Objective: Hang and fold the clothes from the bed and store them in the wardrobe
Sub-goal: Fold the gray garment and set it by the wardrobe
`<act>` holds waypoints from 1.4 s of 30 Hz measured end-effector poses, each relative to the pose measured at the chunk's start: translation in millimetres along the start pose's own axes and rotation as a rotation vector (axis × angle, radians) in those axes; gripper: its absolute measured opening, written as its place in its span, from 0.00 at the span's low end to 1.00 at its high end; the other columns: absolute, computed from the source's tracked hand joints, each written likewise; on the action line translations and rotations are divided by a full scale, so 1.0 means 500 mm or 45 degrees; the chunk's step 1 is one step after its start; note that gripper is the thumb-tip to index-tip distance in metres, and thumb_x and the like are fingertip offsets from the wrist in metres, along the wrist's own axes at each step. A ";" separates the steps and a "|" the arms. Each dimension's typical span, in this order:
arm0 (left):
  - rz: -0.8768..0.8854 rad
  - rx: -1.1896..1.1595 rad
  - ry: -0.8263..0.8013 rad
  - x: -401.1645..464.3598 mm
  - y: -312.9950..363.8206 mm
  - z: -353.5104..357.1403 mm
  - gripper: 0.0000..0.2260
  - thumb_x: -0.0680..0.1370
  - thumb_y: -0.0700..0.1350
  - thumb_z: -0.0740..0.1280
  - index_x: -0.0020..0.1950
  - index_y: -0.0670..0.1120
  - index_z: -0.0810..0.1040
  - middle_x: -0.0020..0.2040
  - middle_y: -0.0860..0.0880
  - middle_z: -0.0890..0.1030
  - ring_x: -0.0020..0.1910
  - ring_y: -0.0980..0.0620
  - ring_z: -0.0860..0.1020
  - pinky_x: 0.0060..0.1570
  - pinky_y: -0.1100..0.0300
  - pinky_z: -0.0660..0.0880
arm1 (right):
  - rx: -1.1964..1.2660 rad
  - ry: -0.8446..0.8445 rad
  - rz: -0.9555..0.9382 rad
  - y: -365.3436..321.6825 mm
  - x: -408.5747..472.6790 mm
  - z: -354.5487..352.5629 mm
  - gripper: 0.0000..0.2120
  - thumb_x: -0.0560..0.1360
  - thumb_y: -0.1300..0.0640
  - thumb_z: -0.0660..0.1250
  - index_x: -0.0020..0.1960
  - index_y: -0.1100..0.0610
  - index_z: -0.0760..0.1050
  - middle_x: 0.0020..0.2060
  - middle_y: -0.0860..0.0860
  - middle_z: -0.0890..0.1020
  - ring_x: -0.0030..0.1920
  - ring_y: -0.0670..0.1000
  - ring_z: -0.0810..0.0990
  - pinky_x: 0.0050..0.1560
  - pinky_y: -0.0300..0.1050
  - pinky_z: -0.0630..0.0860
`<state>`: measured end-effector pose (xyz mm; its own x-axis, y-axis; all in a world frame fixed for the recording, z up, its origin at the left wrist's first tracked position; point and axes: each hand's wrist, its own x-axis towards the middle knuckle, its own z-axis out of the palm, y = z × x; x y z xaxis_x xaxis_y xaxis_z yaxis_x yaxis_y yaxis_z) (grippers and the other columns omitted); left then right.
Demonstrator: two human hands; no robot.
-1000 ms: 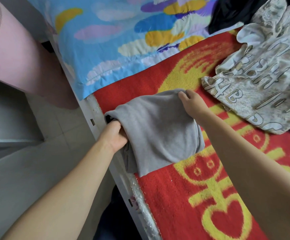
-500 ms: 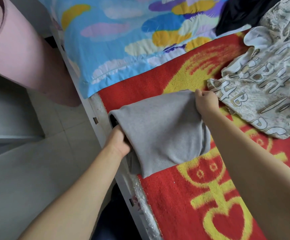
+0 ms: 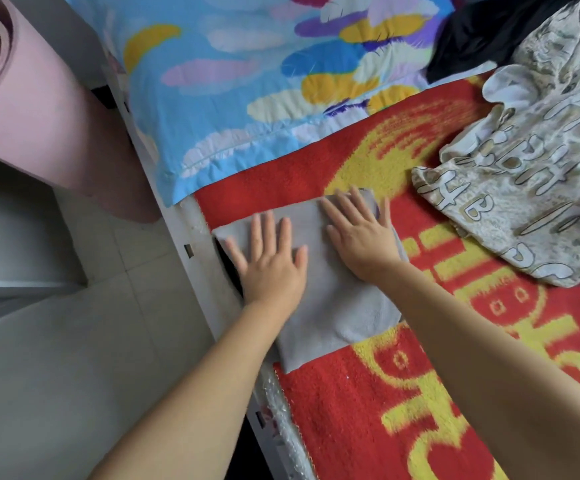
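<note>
A folded grey garment (image 3: 337,313) lies flat on the red and yellow blanket (image 3: 368,410) at the bed's left edge. My left hand (image 3: 271,261) rests palm down on its left half, fingers spread. On the garment's upper right part my right hand (image 3: 364,233) presses flat, fingers apart as well. Neither hand grips the cloth. A beige printed garment (image 3: 530,174) lies crumpled to the right, apart from the grey one. A black garment (image 3: 482,36) sits at the top right, partly under the beige one.
A blue pillow (image 3: 247,81) with coloured feather shapes lies at the head of the bed. The white bed frame (image 3: 195,258) runs along the left edge. A rolled pink mat (image 3: 39,109) leans beside the bed over the pale tiled floor (image 3: 56,375).
Both hands let go of the grey garment's edges, which they held raised, and now lie flat on it. The garment has been laid down folded on the blanket.
</note>
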<state>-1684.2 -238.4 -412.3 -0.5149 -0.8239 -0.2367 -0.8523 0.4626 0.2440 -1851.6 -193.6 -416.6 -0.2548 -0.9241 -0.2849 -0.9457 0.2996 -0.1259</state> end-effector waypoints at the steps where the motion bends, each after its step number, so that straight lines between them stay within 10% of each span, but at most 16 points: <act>1: -0.086 0.033 -0.093 -0.001 -0.016 0.030 0.27 0.81 0.58 0.48 0.79 0.55 0.43 0.79 0.51 0.44 0.77 0.50 0.39 0.70 0.32 0.38 | 0.085 -0.075 0.140 0.032 -0.003 0.020 0.24 0.82 0.43 0.44 0.78 0.41 0.49 0.78 0.45 0.49 0.78 0.51 0.41 0.73 0.67 0.39; 7: -0.275 -0.048 -0.150 0.000 -0.026 0.046 0.31 0.80 0.60 0.49 0.79 0.52 0.43 0.79 0.46 0.40 0.77 0.46 0.38 0.68 0.30 0.38 | -0.006 -0.095 0.194 0.064 -0.024 0.022 0.27 0.81 0.41 0.38 0.78 0.44 0.41 0.78 0.48 0.41 0.77 0.53 0.38 0.72 0.68 0.36; 12: 0.457 0.060 0.139 -0.153 0.017 0.058 0.37 0.74 0.61 0.58 0.76 0.40 0.58 0.77 0.39 0.58 0.77 0.45 0.55 0.71 0.34 0.49 | -0.177 0.180 -0.621 0.029 -0.213 0.051 0.34 0.74 0.49 0.57 0.78 0.53 0.53 0.77 0.54 0.58 0.77 0.57 0.53 0.72 0.69 0.50; 16: 0.313 0.201 -0.048 -0.206 0.003 0.118 0.48 0.64 0.66 0.72 0.74 0.38 0.62 0.75 0.39 0.61 0.75 0.46 0.58 0.70 0.35 0.53 | -0.370 -0.056 -0.628 0.082 -0.267 0.111 0.45 0.66 0.49 0.66 0.78 0.52 0.51 0.77 0.51 0.56 0.77 0.56 0.55 0.71 0.70 0.52; 22: 0.230 0.380 -0.156 -0.210 0.003 0.151 0.57 0.68 0.64 0.69 0.75 0.40 0.32 0.76 0.39 0.34 0.76 0.44 0.35 0.69 0.33 0.35 | -0.356 0.088 -0.343 0.060 -0.255 0.145 0.43 0.71 0.58 0.67 0.79 0.49 0.46 0.78 0.56 0.53 0.77 0.55 0.51 0.71 0.73 0.48; 27: 0.169 0.403 -0.179 -0.214 0.022 0.138 0.46 0.79 0.52 0.62 0.71 0.44 0.23 0.72 0.38 0.27 0.73 0.42 0.29 0.64 0.31 0.29 | -0.191 0.092 -0.260 0.024 -0.229 0.112 0.33 0.72 0.57 0.70 0.75 0.52 0.64 0.73 0.60 0.66 0.74 0.61 0.63 0.68 0.73 0.57; 37: 0.145 -0.030 -0.141 -0.109 -0.048 -0.032 0.29 0.77 0.38 0.65 0.76 0.53 0.61 0.76 0.54 0.60 0.76 0.42 0.54 0.64 0.44 0.70 | -0.250 -0.068 -0.250 -0.066 -0.172 -0.111 0.20 0.77 0.63 0.59 0.68 0.51 0.68 0.64 0.50 0.71 0.67 0.60 0.64 0.44 0.49 0.74; 42: 0.247 -0.002 0.060 -0.095 -0.059 -0.210 0.27 0.78 0.35 0.61 0.75 0.52 0.64 0.75 0.52 0.63 0.74 0.37 0.59 0.62 0.45 0.70 | -0.298 -0.019 -0.244 -0.123 -0.182 -0.273 0.23 0.77 0.63 0.60 0.71 0.50 0.65 0.63 0.50 0.71 0.67 0.61 0.64 0.49 0.56 0.78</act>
<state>-1625.1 -247.3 -309.4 -0.6650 -0.7334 -0.1410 -0.7371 0.6140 0.2824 -1797.7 -160.6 -253.1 -0.0660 -0.9545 -0.2909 -0.9975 0.0558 0.0432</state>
